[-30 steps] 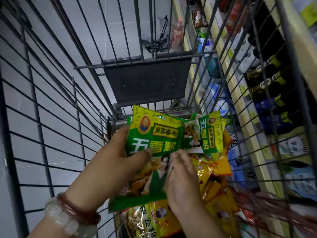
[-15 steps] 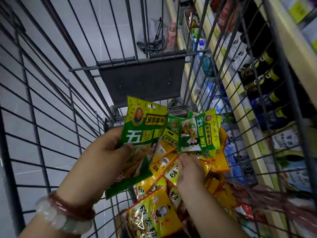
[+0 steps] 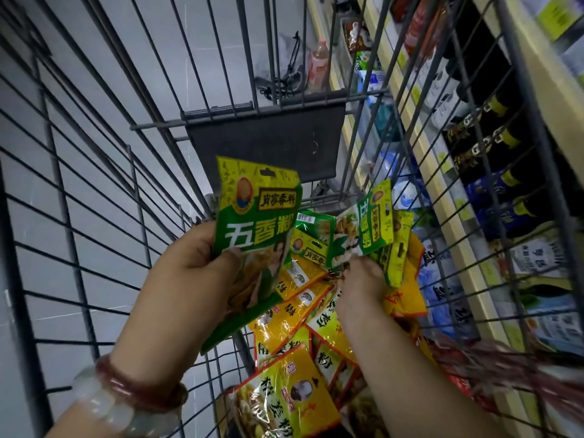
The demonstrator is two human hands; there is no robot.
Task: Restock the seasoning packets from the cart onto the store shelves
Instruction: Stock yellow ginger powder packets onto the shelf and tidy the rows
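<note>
Two hands are inside the wire cart (image 3: pixel 94 197), both holding green seasoning packets. Left hand (image 3: pixel 192 267) grips a green packet (image 3: pixel 252 235) upright, thumb over the front face, fingers behind it; the packet sits clear above the pile. Right hand (image 3: pixel 360 279) is lower and further right, fingers curled round the bottom edge of a second green packet (image 3: pixel 363 229), which is tilted sideways and lies over more green ones just beside it. Below both hands, a loose pile of yellow packets (image 3: pixel 294 384) covers the cart floor, overlapping at mixed angles. Left wrist carries a red bangle (image 3: pixel 132 387) next to a pale bead bracelet (image 3: pixel 104 412). Store shelves (image 3: pixel 442 191) run along the cart's right side, visible through the wires, stocked with dark bottles (image 3: pixel 493 137) and bagged goods.
</note>
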